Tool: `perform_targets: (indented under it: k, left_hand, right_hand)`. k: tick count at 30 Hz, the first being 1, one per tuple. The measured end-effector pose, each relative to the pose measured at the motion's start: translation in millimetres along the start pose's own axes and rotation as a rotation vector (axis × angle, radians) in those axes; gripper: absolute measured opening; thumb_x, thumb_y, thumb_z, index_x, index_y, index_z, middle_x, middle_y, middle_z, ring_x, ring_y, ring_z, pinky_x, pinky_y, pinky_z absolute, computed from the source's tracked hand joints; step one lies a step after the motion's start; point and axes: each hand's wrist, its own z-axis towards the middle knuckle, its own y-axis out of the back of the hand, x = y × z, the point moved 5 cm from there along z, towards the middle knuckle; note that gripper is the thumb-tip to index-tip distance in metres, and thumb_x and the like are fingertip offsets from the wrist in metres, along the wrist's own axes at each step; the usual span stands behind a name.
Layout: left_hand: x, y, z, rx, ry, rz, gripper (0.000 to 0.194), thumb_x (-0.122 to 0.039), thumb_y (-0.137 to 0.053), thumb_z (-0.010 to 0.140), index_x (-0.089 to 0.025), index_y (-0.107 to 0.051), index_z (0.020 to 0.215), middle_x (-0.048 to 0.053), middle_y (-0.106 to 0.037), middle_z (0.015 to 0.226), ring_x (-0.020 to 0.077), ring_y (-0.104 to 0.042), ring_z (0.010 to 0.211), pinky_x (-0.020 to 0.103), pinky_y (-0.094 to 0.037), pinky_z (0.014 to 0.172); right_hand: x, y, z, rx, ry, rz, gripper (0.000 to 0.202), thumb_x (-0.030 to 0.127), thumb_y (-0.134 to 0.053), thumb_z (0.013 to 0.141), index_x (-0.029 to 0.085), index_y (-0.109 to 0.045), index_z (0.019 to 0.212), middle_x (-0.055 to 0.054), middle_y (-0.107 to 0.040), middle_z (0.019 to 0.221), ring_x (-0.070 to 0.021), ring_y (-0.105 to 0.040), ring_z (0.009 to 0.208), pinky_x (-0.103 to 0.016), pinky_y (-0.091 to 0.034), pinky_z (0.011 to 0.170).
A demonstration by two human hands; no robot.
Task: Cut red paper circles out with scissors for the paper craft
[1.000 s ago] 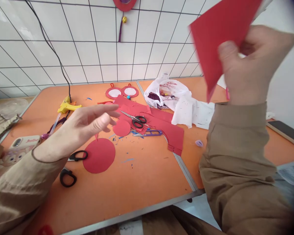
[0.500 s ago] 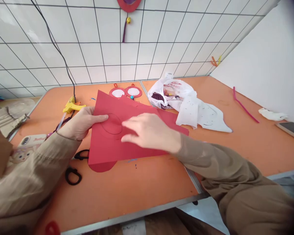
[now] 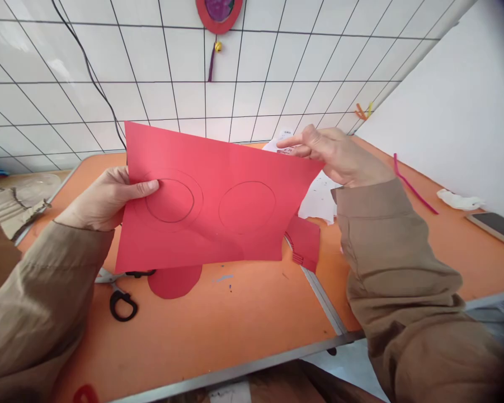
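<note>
Sheet (image 3: 212, 168) raised, apparently for checking; your left hand (image 3: 98, 200) pinches it, right hand (image 3: 342, 157) grip unclear; next move wants steadiness.

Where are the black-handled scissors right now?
Head view, left side: the scissors lie on the table, partly hidden by the red sheet, beside the rounded red piece.

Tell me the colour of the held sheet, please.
The sheet is red, seen best in the head view.

Left hand (image 3: 109, 197) pinches, thumb extended; right hand (image 3: 333, 154) angles inward.
</note>
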Motion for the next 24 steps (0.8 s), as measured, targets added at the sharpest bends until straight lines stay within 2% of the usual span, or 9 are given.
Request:
perform_targets:
  k: [3,5,7,11,13,15,18,21,24]
  left_hand:
    - [-4.9,4.2,1.3,-0.067,-0.049,-0.033,0.022,-0.018,-0.084,0.056,-0.014,-0.076,0.076,0.013,-0.078,0.08,0.0274,-0.073,0.063,0.035,-0.064,0.057]
    - [-7.4,6.7,1.9,-0.119,-0.077,-0.073,0.021,-0.017,-0.082,0.057,-0.014,-0.076,0.076,0.012,-0.078,0.08,0.0265,-0.072,0.062,0.035,-0.064,0.058]
    - [-8.2,10.8,3.1,-0.178,-0.082,-0.1,0.015,-0.014,-0.079,0.06,-0.014,-0.075,0.076,0.011,-0.078,0.08,0.0266,-0.073,0.065,0.036,-0.065,0.063]
    - [-8.0,19.2,8.2,-0.196,-0.115,-0.107,0.011,-0.018,-0.073,0.071,-0.015,-0.076,0.082,0.011,-0.077,0.092,0.0278,-0.073,0.079,0.036,-0.064,0.07]
    - [-5.3,17.7,10.8,-0.109,-0.107,-0.109,0.019,-0.025,-0.072,0.075,-0.016,-0.076,0.092,0.011,-0.075,0.104,0.0286,-0.072,0.089,0.037,-0.063,0.076]
    - [-3.3,15.9,10.9,-0.087,-0.116,-0.099,0.023,-0.021,-0.075,0.072,-0.016,-0.075,0.095,0.01,-0.075,0.107,0.0276,-0.071,0.092,0.039,-0.06,0.083]
    - [-12.0,16.5,4.9,-0.216,-0.307,-0.057,0.023,-0.008,-0.077,0.066,-0.014,-0.075,0.088,0.005,-0.076,0.095,0.0223,-0.071,0.088,0.041,-0.055,0.092]
    - [-31.2,18.3,-7.4,-0.378,-0.596,-0.033,0.022,-0.002,-0.075,0.065,-0.012,-0.073,0.085,0.0,-0.076,0.087,0.0177,-0.07,0.087,0.041,-0.049,0.1]
    - [-46.5,19.6,-13.6,-0.376,-0.727,-0.113,0.027,0.002,-0.075,0.063,-0.01,-0.071,0.087,0.001,-0.076,0.088,0.018,-0.067,0.098,0.035,-0.045,0.104]
  right_hand:
    - [-2.3,-5.2,3.1,0.181,0.03,0.226,0.049,0.065,-0.062,0.076,0.019,-0.07,0.09,-0.008,-0.071,0.091,-0.0243,-0.067,0.086,-0.038,-0.052,0.075]
    - [-5.5,-11.7,5.4,0.282,0.032,0.304,0.041,0.057,-0.071,0.073,0.02,-0.07,0.089,-0.007,-0.072,0.092,-0.021,-0.067,0.08,-0.037,-0.053,0.073]
    - [-9.5,-17.6,8.1,0.301,0.019,0.311,0.032,0.045,-0.077,0.07,0.02,-0.071,0.09,-0.006,-0.072,0.09,-0.0201,-0.067,0.078,-0.035,-0.054,0.071]
    - [-8.2,-21.6,12.0,0.082,0.109,0.302,0.016,0.025,-0.077,0.068,0.018,-0.073,0.082,-0.006,-0.073,0.082,-0.0208,-0.067,0.075,-0.032,-0.054,0.064]
    - [-2.8,-21.2,10.4,-0.053,0.191,0.34,0.012,0.023,-0.076,0.069,0.018,-0.072,0.079,-0.006,-0.072,0.079,-0.0207,-0.066,0.074,-0.034,-0.054,0.063]
    - [2.6,-22.2,7.6,-0.123,0.245,0.358,0.013,0.026,-0.077,0.069,0.021,-0.07,0.078,-0.004,-0.072,0.079,-0.0212,-0.065,0.077,-0.034,-0.054,0.065]
    - [8.6,-23.0,4.5,-0.163,0.284,0.384,0.016,0.039,-0.075,0.073,0.025,-0.068,0.074,-0.003,-0.07,0.078,-0.0205,-0.064,0.079,-0.034,-0.054,0.068]
    - [8.7,-24.2,4.4,-0.166,0.278,0.492,0.034,0.056,-0.055,0.087,0.025,-0.067,0.08,-0.003,-0.068,0.078,-0.0185,-0.062,0.075,-0.034,-0.053,0.066]
    - [4.9,-40.4,3.4,-0.03,0.179,0.465,0.031,0.049,-0.053,0.09,0.022,-0.066,0.082,-0.004,-0.068,0.076,-0.0162,-0.061,0.067,-0.032,-0.051,0.063]
